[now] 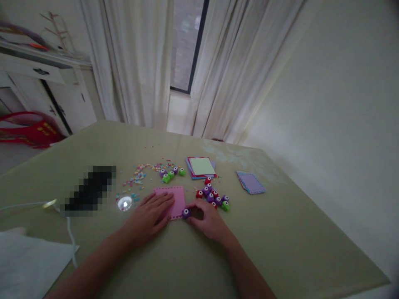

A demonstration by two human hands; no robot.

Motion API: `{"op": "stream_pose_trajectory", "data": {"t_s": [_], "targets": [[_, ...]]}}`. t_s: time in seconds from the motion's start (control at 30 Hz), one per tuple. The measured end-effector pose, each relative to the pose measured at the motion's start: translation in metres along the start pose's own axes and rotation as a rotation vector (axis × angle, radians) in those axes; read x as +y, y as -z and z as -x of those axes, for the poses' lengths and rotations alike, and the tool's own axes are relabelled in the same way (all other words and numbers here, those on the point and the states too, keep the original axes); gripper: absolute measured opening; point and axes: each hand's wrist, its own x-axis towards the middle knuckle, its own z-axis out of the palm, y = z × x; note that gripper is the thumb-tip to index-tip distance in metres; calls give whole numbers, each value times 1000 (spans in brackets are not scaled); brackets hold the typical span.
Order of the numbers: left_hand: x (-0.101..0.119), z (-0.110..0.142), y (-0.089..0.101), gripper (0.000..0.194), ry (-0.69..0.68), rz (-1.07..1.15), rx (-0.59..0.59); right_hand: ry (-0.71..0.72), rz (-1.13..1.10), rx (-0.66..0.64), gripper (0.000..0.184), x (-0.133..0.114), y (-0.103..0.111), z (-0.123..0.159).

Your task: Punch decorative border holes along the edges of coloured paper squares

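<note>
My left hand (154, 212) lies flat with fingers extended over a pink paper square (178, 198), pressing it to the table. Small punched holes run along the paper's edges. At its lower right corner, my right hand (206, 219) pinches a small purple hole punch (186, 213) with a single big eye, between thumb and index finger. The punch sits against the paper's edge; whether its jaws are around the edge I cannot tell. Just beyond my right hand is a cluster of red, purple and green one-eyed punches (215, 194).
More punches (171, 174) and scattered paper confetti (137, 178) lie behind my left hand. A stack of coloured paper squares (202, 166) is at the back, purple hole-edged squares (252, 183) to the right. A shiny round object (124, 203), pixelated dark area (92, 191) and white cable (71, 232) are left.
</note>
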Motion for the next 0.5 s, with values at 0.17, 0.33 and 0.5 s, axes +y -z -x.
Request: {"op": "stream_pose_trajectory", "data": {"t_s": [0.17, 0.33, 0.5], "targets": [[-1, 1, -3, 54, 1, 6, 18, 1, 5, 0, 22, -3, 0, 1], [-1, 1, -5, 54, -6, -7, 32, 18, -8, 4, 22, -1, -1, 2], [-2, 1, -7, 53, 0, -5, 31, 17, 2, 4, 23, -2, 0, 3]]}}
